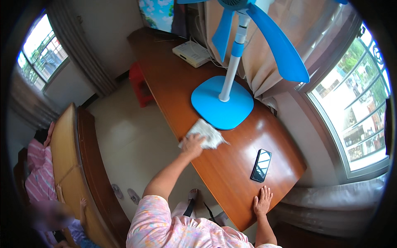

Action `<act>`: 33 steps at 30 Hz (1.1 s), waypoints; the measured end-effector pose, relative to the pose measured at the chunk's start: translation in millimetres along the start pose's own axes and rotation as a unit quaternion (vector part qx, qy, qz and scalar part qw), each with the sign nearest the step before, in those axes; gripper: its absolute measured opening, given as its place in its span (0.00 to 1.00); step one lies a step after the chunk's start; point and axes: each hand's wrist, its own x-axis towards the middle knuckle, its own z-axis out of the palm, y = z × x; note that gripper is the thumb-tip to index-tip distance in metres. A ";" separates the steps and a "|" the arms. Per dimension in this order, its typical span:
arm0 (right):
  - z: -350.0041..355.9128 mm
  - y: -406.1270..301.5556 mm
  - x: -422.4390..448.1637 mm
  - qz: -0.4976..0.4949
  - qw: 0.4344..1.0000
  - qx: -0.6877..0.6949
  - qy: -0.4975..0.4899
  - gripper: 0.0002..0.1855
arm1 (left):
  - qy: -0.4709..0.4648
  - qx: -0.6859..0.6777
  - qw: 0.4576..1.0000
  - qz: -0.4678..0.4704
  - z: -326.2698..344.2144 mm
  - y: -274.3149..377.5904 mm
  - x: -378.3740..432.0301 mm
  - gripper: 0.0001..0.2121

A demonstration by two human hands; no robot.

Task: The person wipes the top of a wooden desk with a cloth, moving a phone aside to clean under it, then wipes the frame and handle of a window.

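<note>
My left hand presses a crumpled white cloth against the brown wooden tabletop, close to the table's left edge. The far side of the cloth lies right by the blue base of a standing fan. Palm down, my right hand rests on the table near its front corner, fingers apart, with nothing held. Just beyond its fingertips lies a black smartphone, its screen reflecting the window.
The fan's blue blades spread above the table. Farther back are a white box-shaped device with cables and a screen. A red plastic stool stands left of the table. Another person sits on a bed at left.
</note>
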 end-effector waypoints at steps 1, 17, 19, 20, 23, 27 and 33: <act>-1.1 -1.5 -0.1 0.011 1.000 -0.001 -0.001 0.27 | 0.002 0.009 1.000 -0.029 -4.8 -16.9 14.2 0.21; -7.7 -6.8 3.9 0.019 1.000 -0.012 -0.014 0.26 | 0.060 0.053 0.996 0.039 18.2 63.5 -44.6 0.20; -10.1 -8.7 4.2 0.021 1.000 -0.011 -0.016 0.26 | 0.040 -0.028 0.990 0.132 29.0 99.1 -83.1 0.18; -10.3 -9.5 4.8 0.024 0.999 -0.014 -0.020 0.26 | 0.054 -0.041 0.978 0.196 35.4 111.6 -102.5 0.18; -10.4 -11.0 5.5 0.024 0.999 -0.014 -0.021 0.26 | -0.040 -0.090 0.929 0.358 31.5 130.4 -136.1 0.18; -7.6 -6.1 3.0 0.019 1.000 -0.005 -0.004 0.26 | 0.039 -0.113 0.922 0.368 53.2 106.4 -113.2 0.17; -8.1 -3.4 3.9 0.006 0.999 0.012 0.029 0.25 | 0.012 0.030 0.999 0.007 16.5 24.3 -24.9 0.19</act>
